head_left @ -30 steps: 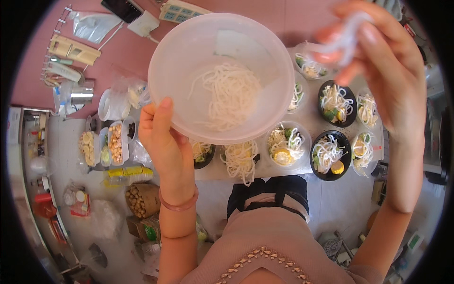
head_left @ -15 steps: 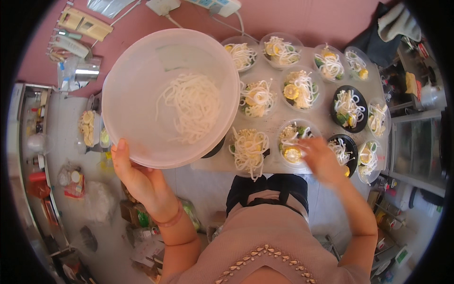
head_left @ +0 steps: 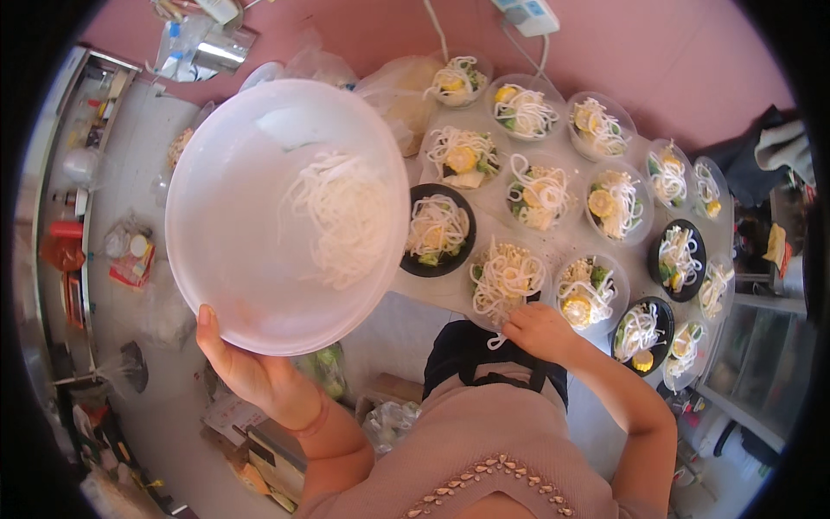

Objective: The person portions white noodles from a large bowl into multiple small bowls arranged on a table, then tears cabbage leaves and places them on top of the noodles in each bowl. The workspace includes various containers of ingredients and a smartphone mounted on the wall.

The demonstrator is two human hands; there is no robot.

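My left hand (head_left: 251, 368) grips the lower rim of a big translucent plastic bowl (head_left: 233, 216), tilted above the floor left of the table. White noodles (head_left: 341, 221) lie in a heap inside it. At the table's near edge, my right hand (head_left: 543, 333) has its fingers curled together at the noodles (head_left: 508, 281) piled on a clear bowl, where a strand hangs over the rim. The fingertips are partly hidden. Just right of it stands another clear bowl (head_left: 624, 298) with corn, greens, enoki mushrooms and noodles.
Several filled clear bowls cover the table (head_left: 415, 296), with black bowls (head_left: 468, 238) among them. A power strip (head_left: 529, 16) is on the pink wall behind. Boxes and bags (head_left: 389, 424) sit on the floor at left, and a glass-fronted cabinet (head_left: 752, 346) stands at right.
My right hand has moved left, from the corn-topped bowl to the neighbouring noodle-heaped one. The view has shifted left, showing more of the table's left end. My left hand still holds the big bowl.
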